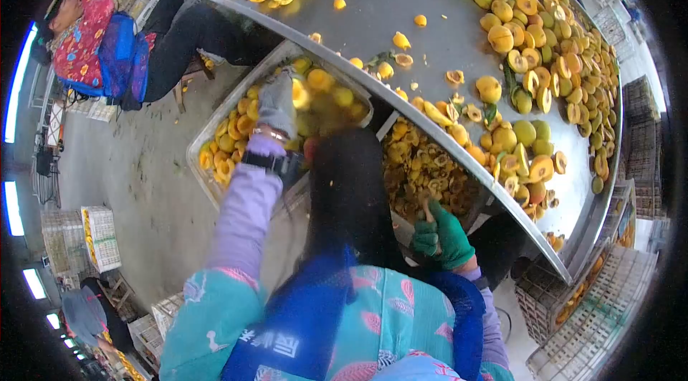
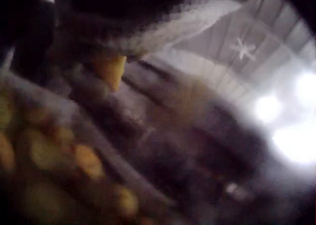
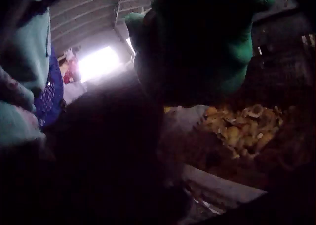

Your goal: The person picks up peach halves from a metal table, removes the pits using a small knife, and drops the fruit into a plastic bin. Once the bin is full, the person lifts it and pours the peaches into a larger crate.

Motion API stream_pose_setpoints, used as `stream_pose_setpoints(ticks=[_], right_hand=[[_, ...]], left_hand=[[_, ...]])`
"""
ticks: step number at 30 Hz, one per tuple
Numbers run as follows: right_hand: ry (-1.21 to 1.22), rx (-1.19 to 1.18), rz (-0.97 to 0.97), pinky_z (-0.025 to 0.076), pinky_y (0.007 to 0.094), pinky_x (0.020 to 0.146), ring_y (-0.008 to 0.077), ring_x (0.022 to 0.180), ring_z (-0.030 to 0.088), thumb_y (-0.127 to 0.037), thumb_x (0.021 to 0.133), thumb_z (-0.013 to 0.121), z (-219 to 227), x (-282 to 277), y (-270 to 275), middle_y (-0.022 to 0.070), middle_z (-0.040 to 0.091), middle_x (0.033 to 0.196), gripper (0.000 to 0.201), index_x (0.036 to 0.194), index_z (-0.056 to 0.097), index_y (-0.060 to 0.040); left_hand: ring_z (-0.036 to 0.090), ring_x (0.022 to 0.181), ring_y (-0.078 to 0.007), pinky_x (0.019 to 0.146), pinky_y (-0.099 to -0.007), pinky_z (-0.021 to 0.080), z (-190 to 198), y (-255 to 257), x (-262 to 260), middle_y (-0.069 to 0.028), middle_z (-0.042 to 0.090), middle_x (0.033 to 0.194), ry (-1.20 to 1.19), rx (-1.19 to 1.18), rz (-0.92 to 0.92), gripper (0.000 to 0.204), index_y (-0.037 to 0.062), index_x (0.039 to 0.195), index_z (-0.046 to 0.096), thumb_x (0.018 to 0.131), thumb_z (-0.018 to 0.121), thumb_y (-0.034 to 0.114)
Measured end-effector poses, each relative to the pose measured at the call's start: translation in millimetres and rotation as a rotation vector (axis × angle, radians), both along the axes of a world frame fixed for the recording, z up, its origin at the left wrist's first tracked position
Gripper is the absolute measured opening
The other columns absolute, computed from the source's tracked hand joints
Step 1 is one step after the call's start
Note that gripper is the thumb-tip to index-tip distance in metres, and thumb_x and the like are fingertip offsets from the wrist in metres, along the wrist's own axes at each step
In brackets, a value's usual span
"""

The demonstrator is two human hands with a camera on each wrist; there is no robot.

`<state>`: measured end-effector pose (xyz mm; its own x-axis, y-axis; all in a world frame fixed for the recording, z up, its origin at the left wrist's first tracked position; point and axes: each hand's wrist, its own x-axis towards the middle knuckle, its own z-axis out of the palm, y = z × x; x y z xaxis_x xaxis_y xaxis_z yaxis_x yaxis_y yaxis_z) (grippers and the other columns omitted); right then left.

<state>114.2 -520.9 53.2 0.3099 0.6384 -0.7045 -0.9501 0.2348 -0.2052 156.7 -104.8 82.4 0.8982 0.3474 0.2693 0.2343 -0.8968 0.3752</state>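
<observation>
My left hand (image 1: pixel 278 105), in a grey glove, is over a wide tub (image 1: pixel 195 148) of peach halves in liquid. A yellow peach half (image 1: pixel 299 94) shows at its fingers, and in the left wrist view a yellow piece of peach (image 2: pixel 112 72) pokes out beneath the blurred glove (image 2: pixel 163 29). My right hand (image 1: pixel 446 239), in a green glove, curls round a slim light-brown tool (image 1: pixel 428 209), its far end hard to make out. Below that hand lies a crate of peach scraps (image 1: pixel 423 166), also visible in the right wrist view as pits and scraps (image 3: pixel 242 131).
A metal table (image 1: pixel 373 12) slopes across the front, bearing a large heap of cut peaches (image 1: pixel 552 58) on its right. Its raised edge (image 1: pixel 459 155) runs between me and the fruit. Crates (image 1: pixel 595 309) stand at right; another person (image 1: pixel 107 51) sits at left.
</observation>
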Motion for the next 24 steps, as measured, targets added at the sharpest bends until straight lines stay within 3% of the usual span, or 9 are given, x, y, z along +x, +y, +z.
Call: stream_pose_setpoints(ticks=[2, 5, 9, 10, 14, 17, 20, 22, 24], right_hand=[[-0.083, -0.227, -0.022, 0.035, 0.0261, 0.036, 0.0125, 0.041, 0.044, -0.04, 0.097, 0.047, -17.9, 1.1, -2.2, -0.0018, 0.048, 0.058, 0.027, 0.102, 0.056, -0.0148], [-0.374, -0.472, 0.034, 0.038, 0.0291, 0.043, 0.0164, 0.049, 0.05, -0.028, 0.096, 0.052, -15.2, 21.9, 8.7, 0.0024, 0.053, 0.063, 0.022, 0.109, 0.056, -0.0107], [-1.055, -1.041, 0.366, 0.04, 0.031, 0.05, 0.0192, 0.058, 0.055, -0.016, 0.092, 0.054, -22.9, 28.3, 29.6, 0.0063, 0.057, 0.07, 0.027, 0.116, 0.054, -0.0048], [-1.201, -1.225, 0.435, 0.04, 0.0315, 0.052, 0.0199, 0.06, 0.056, -0.013, 0.09, 0.055, -18.5, 25.4, 19.9, 0.0073, 0.058, 0.072, 0.029, 0.118, 0.053, -0.0033], [-0.936, -0.544, 0.181, 0.04, 0.0303, 0.051, 0.0164, 0.059, 0.054, -0.02, 0.093, 0.053, -46.5, 42.6, -16.0, 0.0062, 0.057, 0.07, 0.026, 0.111, 0.056, -0.0015], [-0.416, -0.533, 0.007, 0.041, 0.0283, 0.05, 0.0129, 0.057, 0.051, -0.027, 0.095, 0.052, -16.9, 41.3, -20.3, 0.0036, 0.055, 0.069, 0.026, 0.102, 0.059, -0.0027], [-0.795, -0.723, 0.211, 0.044, 0.0311, 0.056, 0.0162, 0.061, 0.053, -0.035, 0.096, 0.05, -13.7, 29.9, -27.8, 0.0073, 0.057, 0.073, 0.034, 0.101, 0.059, -0.002], [-0.904, -0.763, 0.245, 0.049, 0.0401, 0.07, 0.0273, 0.072, 0.061, -0.039, 0.095, 0.049, 26.5, 26.7, -17.6, 0.0191, 0.065, 0.082, 0.046, 0.11, 0.059, 0.0036], [-0.933, -0.698, 0.203, 0.048, 0.0406, 0.068, 0.0289, 0.07, 0.06, -0.037, 0.096, 0.05, 56.9, 25.3, -18.8, 0.0195, 0.064, 0.079, 0.041, 0.105, 0.059, 0.0021]], left_hand=[[0.053, 0.107, -0.0435, 0.096, -0.0439, 0.041, -6.4, 25.1, 46.7, -0.0236, 0.061, 0.111, -0.146, -0.512, 0.321, 0.04, 0.0007, 0.111, 0.06, 0.095, 0.043, 0.033], [0.043, 0.127, -0.0384, 0.105, -0.0438, 0.035, -143.9, 128.5, 119.8, -0.0257, 0.046, 0.136, 0.115, 0.409, 0.085, 0.052, 0.0, 0.131, 0.047, 0.093, 0.047, 0.034], [0.032, 0.133, -0.0384, 0.112, -0.0438, 0.023, -192.0, 117.7, 114.3, -0.023, 0.038, 0.143, 0.028, 0.307, -0.081, 0.055, 0.0025, 0.134, 0.045, 0.094, 0.042, 0.04], [0.034, 0.132, -0.0375, 0.111, -0.0437, 0.024, -185.0, 116.3, 120.4, -0.022, 0.039, 0.142, 0.057, -0.246, -0.132, 0.054, 0.0045, 0.134, 0.046, 0.094, 0.042, 0.041], [0.05, 0.112, -0.0333, 0.101, -0.0417, 0.036, -69.1, 102.8, 120.0, -0.0176, 0.053, 0.126, 0.336, 0.423, -0.206, 0.041, 0.0051, 0.115, 0.059, 0.094, 0.047, 0.038], [0.062, 0.091, -0.0253, 0.084, -0.0384, 0.048, 30.5, 65.8, 93.0, -0.0129, 0.063, 0.108, 0.101, -0.079, 0.636, 0.027, 0.005, 0.11, 0.062, 0.092, 0.052, 0.023], [0.063, 0.081, -0.0196, 0.073, -0.0344, 0.05, 73.4, -5.7, 115.3, -0.0091, 0.066, 0.096, -0.534, -0.296, 0.026, 0.021, 0.0041, 0.104, 0.065, 0.086, 0.057, 0.011], [0.056, 0.103, -0.0179, 0.091, -0.0304, 0.045, 123.5, -126.4, 125.2, -0.0095, 0.062, 0.111, -0.248, -0.648, -0.556, 0.029, 0.0007, 0.113, 0.06, 0.085, 0.059, 0.01], [0.053, 0.114, -0.0285, 0.099, -0.0353, 0.041, 99.4, -200.8, 176.8, -0.0127, 0.059, 0.121, -0.191, -0.141, -0.988, 0.039, 0.009, 0.119, 0.06, 0.079, 0.06, 0.012]])
